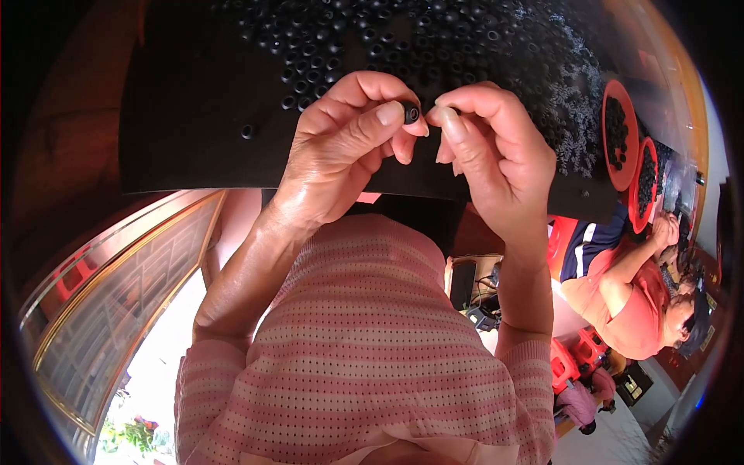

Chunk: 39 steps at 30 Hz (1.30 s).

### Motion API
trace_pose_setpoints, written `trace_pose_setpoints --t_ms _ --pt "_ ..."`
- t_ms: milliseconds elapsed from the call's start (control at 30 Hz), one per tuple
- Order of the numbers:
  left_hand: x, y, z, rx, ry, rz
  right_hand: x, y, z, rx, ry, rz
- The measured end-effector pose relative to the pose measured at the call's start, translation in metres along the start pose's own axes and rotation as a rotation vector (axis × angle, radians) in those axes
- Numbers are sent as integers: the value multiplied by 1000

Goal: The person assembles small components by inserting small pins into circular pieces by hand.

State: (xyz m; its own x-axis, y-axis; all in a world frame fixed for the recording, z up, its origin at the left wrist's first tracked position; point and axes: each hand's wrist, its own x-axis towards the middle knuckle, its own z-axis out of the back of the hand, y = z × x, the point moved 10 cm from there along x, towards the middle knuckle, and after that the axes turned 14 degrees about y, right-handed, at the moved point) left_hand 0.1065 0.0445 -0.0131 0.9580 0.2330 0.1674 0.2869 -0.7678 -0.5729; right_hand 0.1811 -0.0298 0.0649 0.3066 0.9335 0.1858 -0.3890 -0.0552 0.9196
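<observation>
Between thumb and fingers, my left hand (333, 151) pinches a small black ring-shaped piece (412, 115) with a round hole facing up. Close beside it on the right, my right hand (504, 159) has its thumb and index finger pressed together. What they hold, if anything, is too small to make out. Both hands are above the near part of a black tabletop (194, 159). Many similar black ring pieces (333, 39) lie scattered beyond my hands, and a single black piece (247, 132) sits apart on the left.
Tiny pale grey pieces (573, 101) are spread over the table's right side. Two red bowls (633, 128) of black pieces stand past its right edge. A person in an orange shirt (632, 310) works there, hands together. Red stools (564, 364) are farther back; a glazed door (116, 294) is on the left.
</observation>
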Motion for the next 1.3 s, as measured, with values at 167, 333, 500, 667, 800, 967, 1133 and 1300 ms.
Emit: trace_pose_setpoints --t_ms 167,333,500,667,800,967,1133,1300 --pt "0 1 -2 -28 3 -4 1 18 1 -218 33 173" --pt "-1 3 -2 41 -1 38 -2 21 1 -216 36 160" --pt "-3 4 -1 89 -33 57 -5 24 -1 -236 52 193" --pt "-2 4 -2 125 7 81 -14 8 7 -41 -43 93" --pt "-3 5 -2 97 4 77 -14 12 3 -78 -29 126" --pt "-4 6 -6 10 21 80 -11 20 1 -128 -10 192" --pt "-6 5 -7 52 7 82 -8 18 -3 -81 -18 167" --pt "-4 3 -6 45 5 53 -9 15 -6 -102 -32 182"
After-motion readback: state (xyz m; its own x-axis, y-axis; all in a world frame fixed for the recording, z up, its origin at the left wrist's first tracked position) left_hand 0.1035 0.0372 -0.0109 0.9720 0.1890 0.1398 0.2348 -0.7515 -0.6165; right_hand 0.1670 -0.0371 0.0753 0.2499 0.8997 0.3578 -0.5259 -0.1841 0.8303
